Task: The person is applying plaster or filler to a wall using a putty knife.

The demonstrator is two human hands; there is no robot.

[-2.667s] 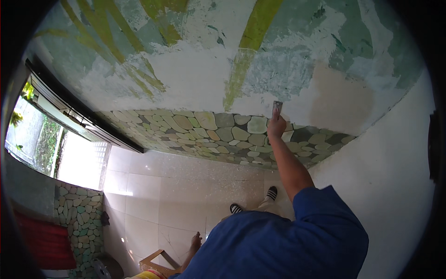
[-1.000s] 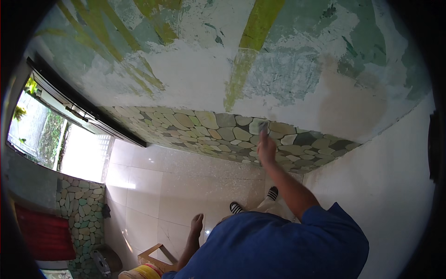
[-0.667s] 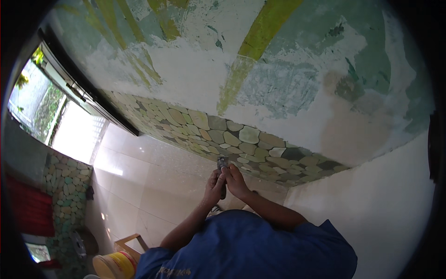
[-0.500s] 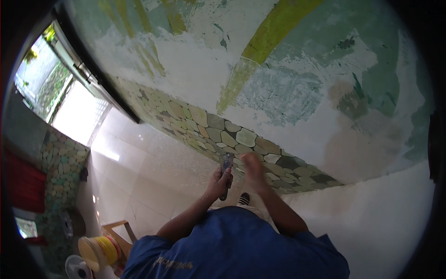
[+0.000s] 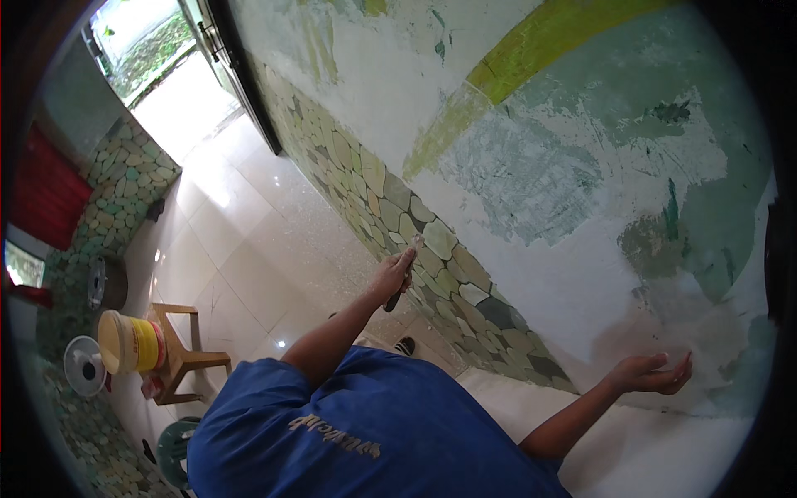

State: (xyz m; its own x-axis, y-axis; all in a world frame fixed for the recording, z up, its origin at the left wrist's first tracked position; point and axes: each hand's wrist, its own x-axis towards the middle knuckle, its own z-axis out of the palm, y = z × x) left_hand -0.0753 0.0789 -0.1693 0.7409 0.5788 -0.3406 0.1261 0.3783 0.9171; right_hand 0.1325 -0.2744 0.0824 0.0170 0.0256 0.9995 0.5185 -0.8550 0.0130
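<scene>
Since half a second ago the right hand (image 5: 652, 373) has left the metal-bladed putty scraper (image 5: 404, 267); open-palmed, it feels the patchy plastered wall (image 5: 531, 174), while the left hand (image 5: 390, 278) grips the scraper beside the pebble-stone band (image 5: 432, 257).

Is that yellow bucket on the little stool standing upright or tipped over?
Cannot tell: the fisheye view skews the yellow bucket on the wooden stool.

1. Tub (image 5: 126, 341): round plastic container, cream with a yellow label band and a thin red stripe, lying on its side on a small wooden stool (image 5: 193, 359), far left of and below the left hand (image 5: 390, 277) gripping the scraper (image 5: 407, 264)
2. Signs, screens: none seen
</scene>
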